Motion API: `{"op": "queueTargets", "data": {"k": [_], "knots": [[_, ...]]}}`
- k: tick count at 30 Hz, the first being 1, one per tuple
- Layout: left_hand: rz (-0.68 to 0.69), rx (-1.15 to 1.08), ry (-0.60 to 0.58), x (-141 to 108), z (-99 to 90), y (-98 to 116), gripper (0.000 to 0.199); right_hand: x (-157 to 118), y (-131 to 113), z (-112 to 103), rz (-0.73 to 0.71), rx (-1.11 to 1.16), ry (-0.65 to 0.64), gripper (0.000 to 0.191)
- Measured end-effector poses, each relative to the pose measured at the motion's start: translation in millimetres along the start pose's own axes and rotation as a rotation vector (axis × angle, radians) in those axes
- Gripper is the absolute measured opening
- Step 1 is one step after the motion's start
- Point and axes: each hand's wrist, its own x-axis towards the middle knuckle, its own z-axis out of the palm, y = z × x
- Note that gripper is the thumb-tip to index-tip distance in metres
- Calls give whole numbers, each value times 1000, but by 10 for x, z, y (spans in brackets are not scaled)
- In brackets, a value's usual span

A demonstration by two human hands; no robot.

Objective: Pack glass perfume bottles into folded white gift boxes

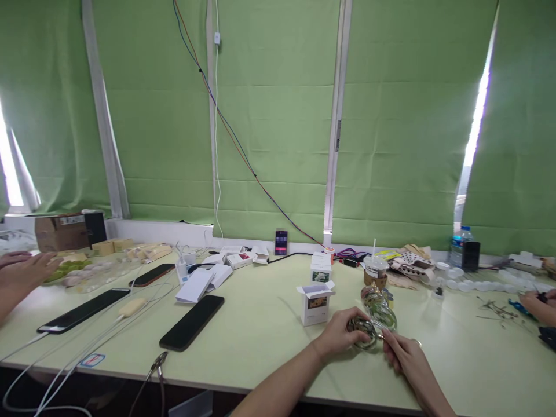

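Note:
My left hand (341, 336) is curled around a shiny, round, glassy piece with dark and pale bands (365, 335), low over the table. My right hand (403, 353) is closed in a pinch at the right side of that piece; a small gold-coloured bit (381, 336) shows at its fingertips, the rest hidden. Just behind my hands lies a similar clear, glassy round piece (384, 316), with an ornate gold-coloured part (370, 294) beyond it. An upright white carton (315, 310) with raised flaps and a dark picture stands left of these.
Behind the carton is another white box (320, 272). A lidded drink cup with straw (375, 267) stands near a spotted cloth (410, 263). Phones, including a black one (191, 322), and white cables lie leftward. Pliers (157, 365) jut over the front edge. Other people's hands show at both sides.

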Motion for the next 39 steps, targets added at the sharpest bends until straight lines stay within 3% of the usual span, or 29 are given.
{"op": "queueTargets", "data": {"k": [4, 8, 14, 20, 31, 39], "knots": [[-40, -40, 26, 8, 11, -20, 40, 5, 3, -11, 19, 132, 13, 55], [-59, -76, 64, 21, 17, -52, 39, -22, -43, -27, -52, 225, 80, 53], [-44, -47, 61, 25, 10, -32, 38, -97, -166, -47, -73, 205, 81, 41], [-36, -13, 28, 16, 10, -33, 40, -77, -122, -29, -52, 221, 39, 36], [-6, -50, 13, 0, 4, -27, 40, -47, -24, -4, -40, 103, 7, 48], [-76, -172, 128, 44, 28, -69, 36, -33, -16, -8, -47, 246, 41, 49]]}}
